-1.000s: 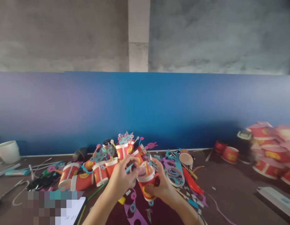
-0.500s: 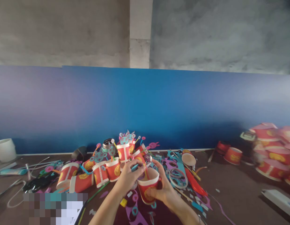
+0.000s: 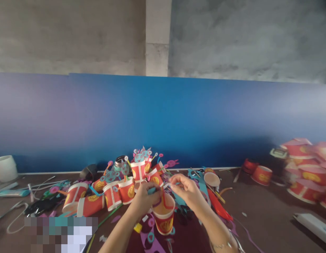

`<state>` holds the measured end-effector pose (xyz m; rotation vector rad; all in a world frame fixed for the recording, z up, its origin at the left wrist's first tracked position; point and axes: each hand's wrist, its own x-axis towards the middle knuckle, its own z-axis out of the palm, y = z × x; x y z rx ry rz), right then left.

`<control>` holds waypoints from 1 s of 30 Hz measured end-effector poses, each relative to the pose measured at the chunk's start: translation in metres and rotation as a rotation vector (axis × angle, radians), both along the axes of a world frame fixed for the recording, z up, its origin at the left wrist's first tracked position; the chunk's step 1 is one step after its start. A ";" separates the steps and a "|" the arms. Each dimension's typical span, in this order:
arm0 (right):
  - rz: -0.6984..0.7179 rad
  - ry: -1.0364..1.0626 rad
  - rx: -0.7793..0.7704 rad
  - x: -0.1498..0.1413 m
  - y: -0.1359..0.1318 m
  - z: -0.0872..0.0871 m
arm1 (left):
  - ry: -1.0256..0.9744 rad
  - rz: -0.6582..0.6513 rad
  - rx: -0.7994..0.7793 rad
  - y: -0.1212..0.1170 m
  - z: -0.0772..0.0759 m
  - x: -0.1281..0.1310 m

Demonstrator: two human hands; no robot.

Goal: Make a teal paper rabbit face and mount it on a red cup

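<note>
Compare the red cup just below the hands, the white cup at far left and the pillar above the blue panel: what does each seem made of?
Red cup: probably paper, smooth, as its thin wall and pale inside suggest.
White cup: smooth and plain; plastic or ceramic, I can't tell.
Pillar: likely bare concrete, matt, mottled grey with a seam.

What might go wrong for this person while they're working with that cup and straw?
The red cup could tip if the left hand pushes or tugs near its rim, since the right hand is off it. The red straw might get knocked out of place, as the fingers work so close to it. And the decorated cups crowd just beyond the hands, so a stray knuckle could perhaps topple one.
</note>
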<state>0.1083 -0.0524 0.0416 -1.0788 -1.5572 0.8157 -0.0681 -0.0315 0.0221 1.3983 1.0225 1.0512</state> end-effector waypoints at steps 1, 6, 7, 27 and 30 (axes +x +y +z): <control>-0.009 -0.061 0.008 -0.002 0.001 0.001 | 0.025 0.006 -0.011 0.001 -0.002 0.001; 0.078 -0.225 -0.074 -0.010 -0.001 0.000 | 0.066 -0.024 -0.042 0.005 -0.005 0.003; 0.093 -0.233 -0.094 -0.010 -0.002 -0.001 | 0.066 -0.037 -0.050 0.005 -0.006 0.002; -0.015 -0.386 -0.005 -0.012 0.000 -0.015 | 0.114 -0.110 -0.182 -0.001 -0.010 0.002; -0.035 -0.390 0.003 -0.015 -0.002 -0.014 | 0.125 -0.091 -0.151 -0.001 -0.011 0.003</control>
